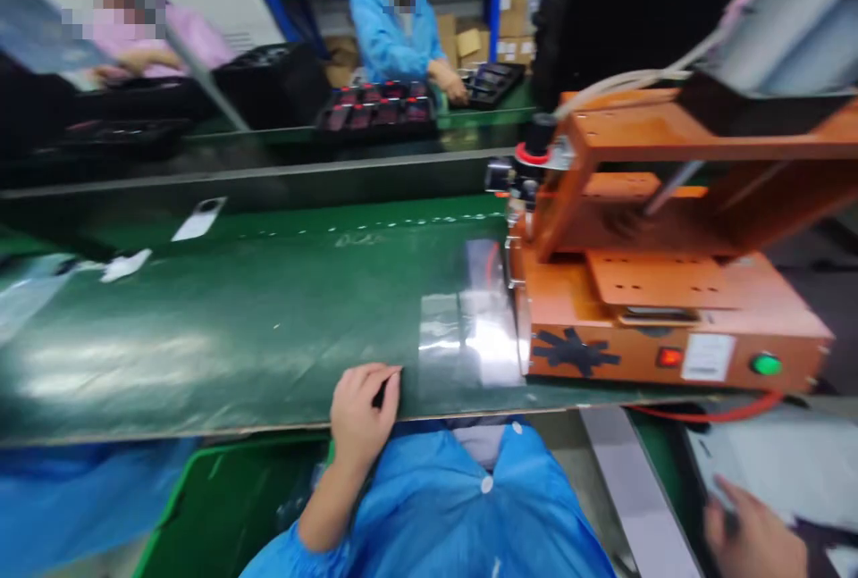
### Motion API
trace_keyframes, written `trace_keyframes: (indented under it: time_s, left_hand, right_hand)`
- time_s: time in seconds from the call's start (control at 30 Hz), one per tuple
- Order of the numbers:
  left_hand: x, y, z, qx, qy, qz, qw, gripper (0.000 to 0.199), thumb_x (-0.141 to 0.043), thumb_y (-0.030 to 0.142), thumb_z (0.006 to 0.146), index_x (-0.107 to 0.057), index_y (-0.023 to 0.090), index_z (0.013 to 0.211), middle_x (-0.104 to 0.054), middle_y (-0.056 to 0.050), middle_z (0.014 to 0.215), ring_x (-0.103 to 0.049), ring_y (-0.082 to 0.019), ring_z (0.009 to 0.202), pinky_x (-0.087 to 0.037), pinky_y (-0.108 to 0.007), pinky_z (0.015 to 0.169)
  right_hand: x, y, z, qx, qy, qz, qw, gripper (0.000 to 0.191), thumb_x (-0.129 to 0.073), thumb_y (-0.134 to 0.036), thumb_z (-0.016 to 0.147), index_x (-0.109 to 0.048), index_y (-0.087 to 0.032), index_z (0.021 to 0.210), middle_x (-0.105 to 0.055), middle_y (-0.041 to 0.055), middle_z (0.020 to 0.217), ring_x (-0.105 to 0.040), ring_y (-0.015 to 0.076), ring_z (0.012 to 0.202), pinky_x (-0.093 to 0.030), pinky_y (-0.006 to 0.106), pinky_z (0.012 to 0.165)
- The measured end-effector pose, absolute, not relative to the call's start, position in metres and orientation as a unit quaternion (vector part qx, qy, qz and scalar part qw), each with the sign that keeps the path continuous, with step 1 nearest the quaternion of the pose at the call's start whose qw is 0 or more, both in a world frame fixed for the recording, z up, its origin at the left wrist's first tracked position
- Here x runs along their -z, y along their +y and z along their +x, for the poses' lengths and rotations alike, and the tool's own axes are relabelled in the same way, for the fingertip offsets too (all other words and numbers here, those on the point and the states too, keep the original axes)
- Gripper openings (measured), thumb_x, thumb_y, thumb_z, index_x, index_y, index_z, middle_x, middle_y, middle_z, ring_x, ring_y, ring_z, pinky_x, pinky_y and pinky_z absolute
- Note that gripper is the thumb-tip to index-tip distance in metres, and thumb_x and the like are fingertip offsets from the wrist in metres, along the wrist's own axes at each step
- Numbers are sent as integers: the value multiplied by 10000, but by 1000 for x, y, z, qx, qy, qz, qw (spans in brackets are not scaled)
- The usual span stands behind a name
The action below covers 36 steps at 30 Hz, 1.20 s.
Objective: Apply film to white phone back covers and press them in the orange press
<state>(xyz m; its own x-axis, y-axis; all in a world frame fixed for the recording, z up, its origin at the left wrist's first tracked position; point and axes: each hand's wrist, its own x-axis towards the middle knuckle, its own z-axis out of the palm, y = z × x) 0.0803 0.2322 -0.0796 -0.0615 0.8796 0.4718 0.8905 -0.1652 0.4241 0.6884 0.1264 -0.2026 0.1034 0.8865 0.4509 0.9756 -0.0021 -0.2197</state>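
Observation:
My left hand [365, 413] rests on the front edge of the green work surface [295, 310], its fingers curled and the thumb meeting the index finger. A small dark patch shows between them; whether it is an object or shadow I cannot make out. At the lower right, my right hand [757, 529] is blurred, fingers closed around something thin and greyish. It is beside a pale flat panel [784, 462]. Clear plastic sheets [442, 341] lie on the green surface, against the left side of an orange press [569, 355] with a lit red switch and green button.
White pieces [201, 219] lie at the far left of the surface. A green bin [221, 506] stands below its front edge. A red hose [724, 413] runs under the press. Across the bench, a person in blue [395, 33] handles a black tray [496, 85]; another wears pink [188, 33].

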Motion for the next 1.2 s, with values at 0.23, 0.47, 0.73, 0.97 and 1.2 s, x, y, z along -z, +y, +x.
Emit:
trace_keyframes:
  time_s: [0.23,0.47,0.73,0.97,1.2]
  left_hand:
    - [62,222,106,209,-614,-761,-12,463,-594,315,971,-590,278,1433,-573,-101,1510,-392,-379,1463,-377,-558,1107]
    - [71,181,83,192,-648,-737,-15,512,-595,313,982,-520,257,1486,-518,-105,1561,-379,-363,1469,-368,-543,1099]
    - [34,251,63,325,-627,-700,-110,249,-539,280,1019,-705,244,1201,-654,-95,1321,-572,-248,1246,-445,-447,1068]
    - [41,422,55,324,-638,-687,-131,297,-741,299,909,-751,210,1193,-669,-104,1382,-528,-352,1314,-384,-573,1119]
    - [57,423,58,380,-630,-651,-184,185,-832,217,806,-789,243,984,-735,-75,1266,-551,-344,1326,-379,-578,1138]
  right_hand:
    - [136,213,427,-107,-890,-307,321,422,-544,-112,949,-571,-260,1343,-729,61,986,-682,215,815,-579,368,720]
    - [69,277,309,-127,-910,-214,331,315,-540,-95,990,-589,-177,1290,-697,104,1011,-609,219,857,-497,375,720]
    - [72,283,299,-95,-917,-227,315,247,-532,-86,988,-632,-154,1204,-684,106,1006,-597,237,901,-477,390,741]
    - [74,283,299,-123,-895,-266,336,275,-535,-71,972,-639,-185,1200,-675,100,999,-608,233,899,-512,393,761]
    - [60,284,294,-193,-866,-283,364,242,-538,-57,968,-630,-189,1149,-644,81,970,-591,214,868,-513,378,745]
